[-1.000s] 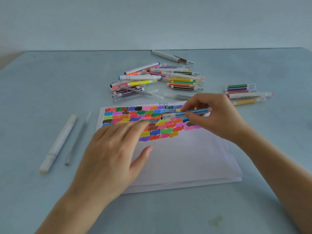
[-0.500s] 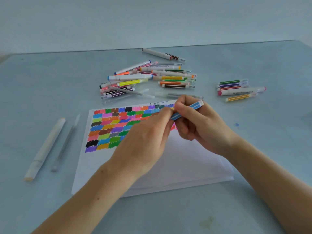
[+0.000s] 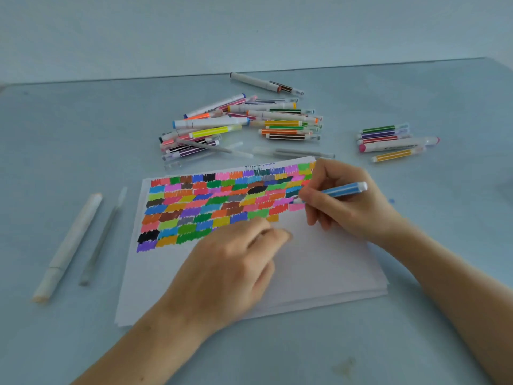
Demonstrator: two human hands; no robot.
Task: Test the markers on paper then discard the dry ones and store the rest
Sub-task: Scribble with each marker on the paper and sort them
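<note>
At far left, a white marker [image 3: 67, 247] and a thin grey pen [image 3: 103, 236] lie side by side on the table [image 3: 416, 343]. The paper stack [image 3: 319, 268], its upper part filled with colour swatches, sits at centre. The left hand [image 3: 233, 268] rests on the paper, fingers curled; blur hides whether it holds a cap. A marker pile [image 3: 241, 126] lies behind. The right hand [image 3: 344, 201] pinches a blue marker [image 3: 342, 189], tip at the swatches. A small marker group [image 3: 394, 141] lies at right.
</note>
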